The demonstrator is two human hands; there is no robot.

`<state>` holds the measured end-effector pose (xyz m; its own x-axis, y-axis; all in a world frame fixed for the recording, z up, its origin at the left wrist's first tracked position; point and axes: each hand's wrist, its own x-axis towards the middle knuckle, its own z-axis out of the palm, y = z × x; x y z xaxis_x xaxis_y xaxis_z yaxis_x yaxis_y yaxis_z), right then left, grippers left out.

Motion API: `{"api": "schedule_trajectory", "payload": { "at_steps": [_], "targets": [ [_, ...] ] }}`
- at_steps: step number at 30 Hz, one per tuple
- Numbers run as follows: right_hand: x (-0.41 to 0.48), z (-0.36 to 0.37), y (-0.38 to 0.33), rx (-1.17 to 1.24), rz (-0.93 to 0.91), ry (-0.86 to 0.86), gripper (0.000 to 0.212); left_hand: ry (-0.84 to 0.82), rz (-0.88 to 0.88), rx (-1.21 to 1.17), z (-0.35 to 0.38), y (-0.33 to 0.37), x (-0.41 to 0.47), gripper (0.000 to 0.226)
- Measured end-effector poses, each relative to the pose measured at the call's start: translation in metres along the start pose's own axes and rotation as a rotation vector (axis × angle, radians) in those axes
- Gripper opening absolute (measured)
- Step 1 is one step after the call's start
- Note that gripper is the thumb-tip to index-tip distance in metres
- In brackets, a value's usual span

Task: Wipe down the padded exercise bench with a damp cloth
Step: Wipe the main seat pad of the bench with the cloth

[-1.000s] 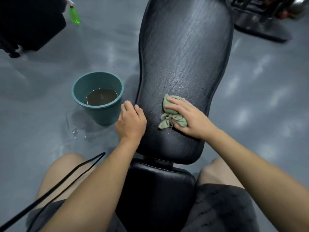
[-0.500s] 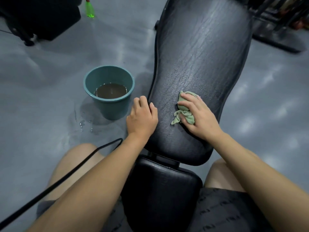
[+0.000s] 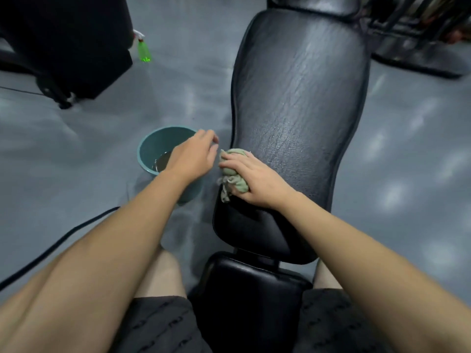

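A person sits astride a padded exercise bench [image 3: 300, 98], pressing a bunched green cloth [image 3: 239, 185] against the left edge of its black back pad, low down near the seat pad [image 3: 254, 284]. The right hand [image 3: 257, 179] lies over the wad, fingers curved round it, thumb hidden. The left hand [image 3: 193, 155] hangs loosely curled and empty just beside the cloth, covering part of a teal bucket [image 3: 150, 149] of dark water. The bench's far end is cut off by the frame. A green spray bottle [image 3: 144, 50] stands blurred beyond.
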<state>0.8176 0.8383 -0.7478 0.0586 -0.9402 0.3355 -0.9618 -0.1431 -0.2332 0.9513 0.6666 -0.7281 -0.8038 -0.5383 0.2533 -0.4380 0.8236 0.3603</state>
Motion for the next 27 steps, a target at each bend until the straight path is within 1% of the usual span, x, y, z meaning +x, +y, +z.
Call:
{"api": "schedule_trajectory", "payload": {
  "at_steps": [2, 4, 6, 7, 9, 12, 15, 20, 24, 27],
  "targets": [
    [-0.022, -0.015, 0.001, 0.062, 0.052, -0.023, 0.067, 0.041, 0.128, 0.027, 0.004, 0.010, 0.016, 0.038],
    [-0.054, -0.029, 0.009, 0.093, 0.120, -0.048, 0.072, 0.033, 0.372, 0.108, 0.007, 0.021, 0.033, 0.054],
    [-0.089, -0.041, 0.021, 0.075, 0.145, -0.080, 0.068, -0.109, 0.567, 0.242, 0.008, 0.022, 0.049, 0.062],
    [-0.105, -0.048, 0.029, 0.069, 0.155, -0.089, 0.065, -0.202, 0.603, 0.276, 0.008, 0.021, 0.055, 0.064],
    [-0.127, -0.060, 0.043, 0.096, 0.185, -0.066, 0.061, -0.357, 0.557, 0.233, 0.010, 0.019, 0.061, 0.066],
    [-0.132, -0.065, 0.053, 0.166, 0.245, 0.045, 0.054, -0.473, 0.513, 0.121, 0.007, 0.024, 0.071, 0.072],
    [-0.110, -0.050, 0.047, 0.159, 0.234, 0.095, 0.049, -0.595, 0.510, 0.184, -0.009, 0.030, 0.090, 0.082],
    [-0.051, -0.019, 0.022, 0.142, 0.151, 0.058, 0.046, -0.615, 0.524, 0.153, -0.014, 0.028, 0.096, 0.085],
    [-0.005, 0.009, -0.006, 0.156, 0.128, 0.051, 0.048, -0.629, 0.516, 0.121, -0.012, 0.024, 0.096, 0.077],
    [-0.003, 0.012, -0.008, 0.127, 0.126, 0.064, 0.056, -0.664, 0.504, 0.072, -0.018, 0.024, 0.103, 0.071]
  ]
}}
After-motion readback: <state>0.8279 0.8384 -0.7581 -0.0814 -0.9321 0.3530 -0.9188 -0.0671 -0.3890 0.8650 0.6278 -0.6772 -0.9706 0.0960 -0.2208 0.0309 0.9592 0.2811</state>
